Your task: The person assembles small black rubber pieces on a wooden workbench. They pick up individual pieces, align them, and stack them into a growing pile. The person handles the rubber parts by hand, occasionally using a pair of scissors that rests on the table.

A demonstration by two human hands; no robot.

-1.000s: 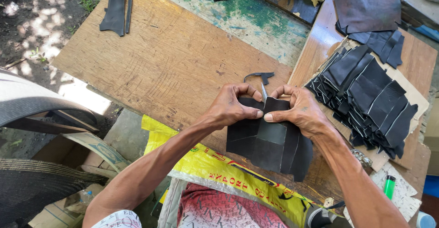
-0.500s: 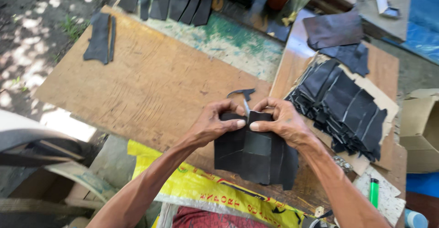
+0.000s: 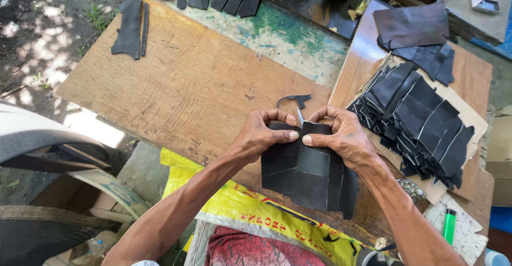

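A yellow sack with red and black print lay crumpled at the board's near edge, under the forearms. A plain brown carton sat at the right border. Creased cardboard sheet lay under the black pieces, right side.

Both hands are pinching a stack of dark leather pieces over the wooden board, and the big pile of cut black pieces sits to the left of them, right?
Not quite. The head view shows the pile of cut black leather pieces lying to the right of the hands, on cardboard. The left hand and right hand do pinch the stack of dark leather pieces over the wooden board.

Head view, steeply downward, near hands
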